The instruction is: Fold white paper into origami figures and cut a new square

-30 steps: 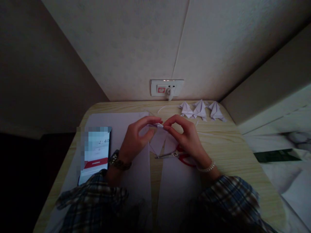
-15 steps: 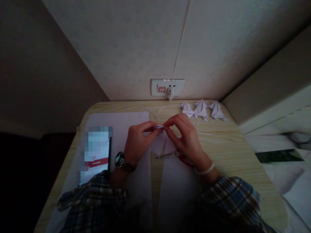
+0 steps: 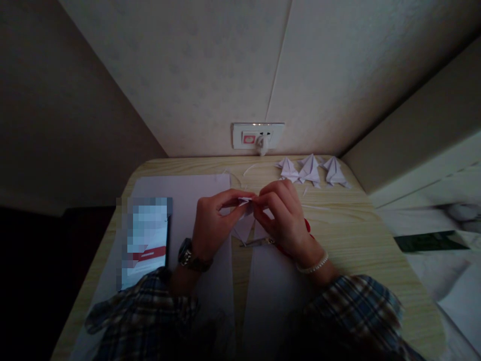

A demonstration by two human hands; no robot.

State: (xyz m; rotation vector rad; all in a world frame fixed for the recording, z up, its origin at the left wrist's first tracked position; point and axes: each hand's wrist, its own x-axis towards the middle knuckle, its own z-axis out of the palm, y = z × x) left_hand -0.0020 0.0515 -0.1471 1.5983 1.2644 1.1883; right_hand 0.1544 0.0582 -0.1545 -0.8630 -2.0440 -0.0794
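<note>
Both hands meet above the middle of a wooden table. My left hand, with a watch on its wrist, pinches the left side of a small folded piece of white paper. My right hand, with a bead bracelet, pinches the same paper from the right, fingertips almost touching the left ones. Below the hands lie red-handled scissors, partly hidden by my right hand.
White sheets lie under my arms. A phone with a lit screen rests at the left. Three folded paper figures sit at the back right, near a wall socket with a plug. A bed edge lies at the right.
Both hands have drawn closer together and a little toward me, tightening their pinch on the folded paper. My right hand now covers more of the scissors.
</note>
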